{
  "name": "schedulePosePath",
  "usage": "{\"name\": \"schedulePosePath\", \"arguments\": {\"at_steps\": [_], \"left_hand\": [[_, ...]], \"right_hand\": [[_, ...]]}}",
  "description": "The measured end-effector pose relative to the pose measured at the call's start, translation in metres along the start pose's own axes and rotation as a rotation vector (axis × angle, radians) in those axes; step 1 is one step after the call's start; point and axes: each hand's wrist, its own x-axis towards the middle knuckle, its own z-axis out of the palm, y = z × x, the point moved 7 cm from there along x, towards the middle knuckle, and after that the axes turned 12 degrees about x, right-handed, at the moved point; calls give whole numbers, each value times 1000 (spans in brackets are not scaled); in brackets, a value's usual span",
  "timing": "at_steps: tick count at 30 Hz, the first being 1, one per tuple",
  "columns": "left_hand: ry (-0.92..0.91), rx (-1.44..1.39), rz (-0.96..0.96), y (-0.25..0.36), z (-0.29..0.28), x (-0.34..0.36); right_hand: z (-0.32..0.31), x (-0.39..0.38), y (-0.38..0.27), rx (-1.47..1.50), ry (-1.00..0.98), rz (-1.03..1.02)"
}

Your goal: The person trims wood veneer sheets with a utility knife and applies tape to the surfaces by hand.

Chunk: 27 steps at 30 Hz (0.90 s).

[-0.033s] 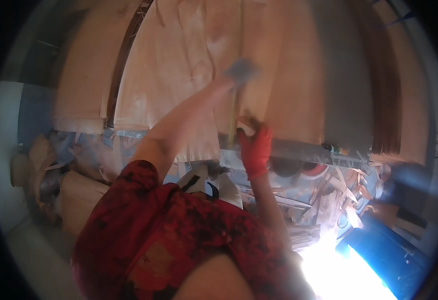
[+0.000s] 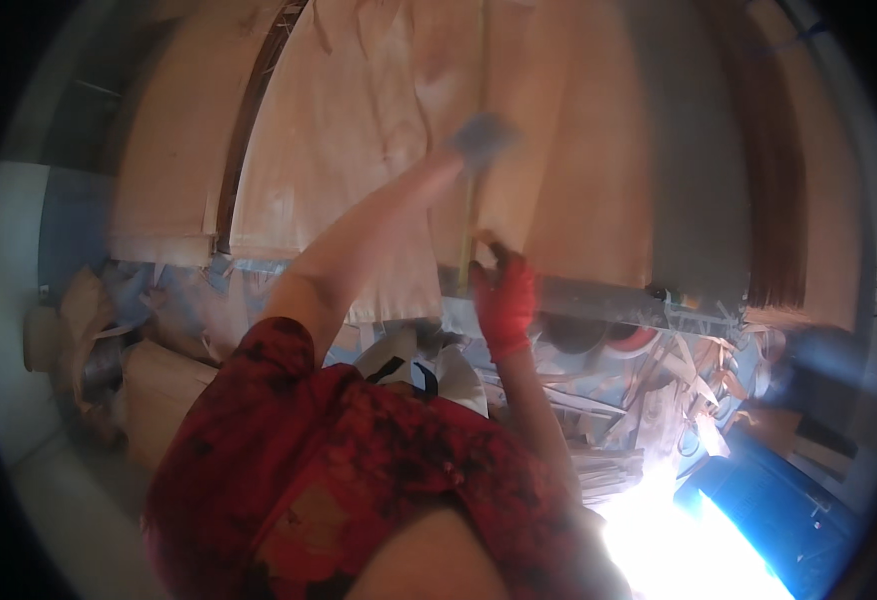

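Pale wood veneer sheets (image 2: 589, 150) lie side by side across the work surface, some with wavy edges. My left hand (image 2: 483, 140), in a grey glove, reaches far out over them near a thin yellow strip (image 2: 465, 265) that runs away from me. Blur hides its fingers. My right hand (image 2: 505, 305) wears a red glove with dark fingertips. It is at the sheets' near edge, right of the strip, its thumb and fingers apart. Nothing held shows clearly in it.
Torn veneer scraps (image 2: 674, 405) litter the area below the near edge. Darker stacked sheets (image 2: 774, 200) stand at the right. A blue object (image 2: 774, 505) sits at the lower right beside a strong glare. More brownish sheets (image 2: 174, 150) lie at the left.
My right hand has shifted slightly left and toward me, and the thumb and fingers have changed angle. The left hand stays in nearly the same place.
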Motion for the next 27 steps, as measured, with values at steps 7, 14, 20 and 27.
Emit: {"name": "schedulePosePath", "arguments": {"at_steps": [7,14,20,27], "left_hand": [[6,-57,9,11,-9,-1],[-65,-86,21,50,-49,-47],[-27,-326,174,54,-148,-100],[109,-333,471,-48,-255,-132]], "right_hand": [[60,-10,27,-274,-80,279],[82,-29,50,748,65,683],[118,-77,31,506,274,432],[132,-83,17,704,288,471]]}}
